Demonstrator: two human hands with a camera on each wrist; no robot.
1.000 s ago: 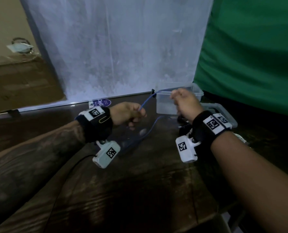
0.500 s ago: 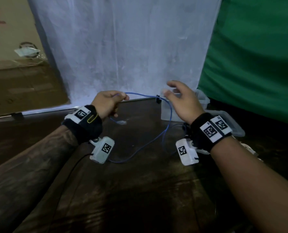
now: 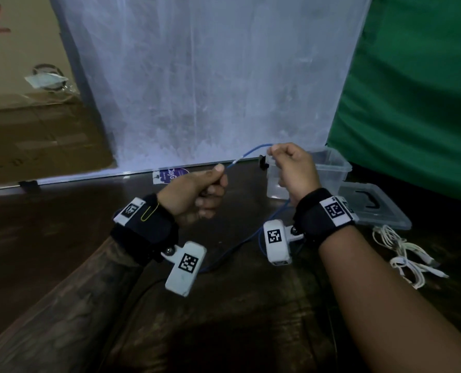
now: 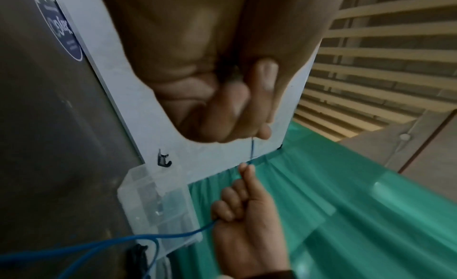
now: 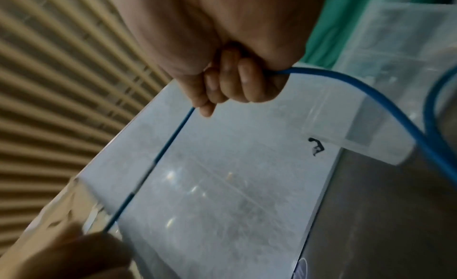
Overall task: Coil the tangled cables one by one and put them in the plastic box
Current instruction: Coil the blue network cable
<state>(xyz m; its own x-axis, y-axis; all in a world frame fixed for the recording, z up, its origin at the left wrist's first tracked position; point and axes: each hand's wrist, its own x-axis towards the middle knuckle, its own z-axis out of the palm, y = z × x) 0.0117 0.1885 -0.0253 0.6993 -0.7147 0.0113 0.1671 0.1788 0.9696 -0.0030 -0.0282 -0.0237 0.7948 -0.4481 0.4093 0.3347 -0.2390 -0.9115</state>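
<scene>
Blue sheathed cable (image 3: 253,151), thin and round in section, apparently a network lead; judged light, limp enough to sag under its own weight yet springy enough to hold a curve, with a smooth jacket likely to slide through a loose fist. Nearest portion: slack trailing across the dark wooden tabletop (image 3: 224,327) between the two forearms, looping back on itself below the wrists. Best taken near the held end, feeding the slack in hand-sized loops; a grip on the far trailing part would probably drag the tangle. Left hand (image 3: 197,196): raised above the table, fingers curled into a fist, thumb and forefinger pinching the cable at or near its end, a pale grey section showing just beyond the pinch. Right hand (image 3: 294,170): raised slightly higher and further out, clenched round the same cable, which enters at the fingertips and leaves under the palm, then drops to the table. Span between the hands: short, gently arched in the head view, nearly straight in the wrist views. White cables (image 3: 401,254): loose bundle lying to the right on the table, untouched, beside the clear lid (image 3: 380,208). Clear plastic box (image 3: 331,168): open, standing just behind the right hand; contents cannot be made out. Whiteboard (image 3: 210,84): upright behind the table. Green cloth (image 3: 417,90): hung behind the box.
</scene>
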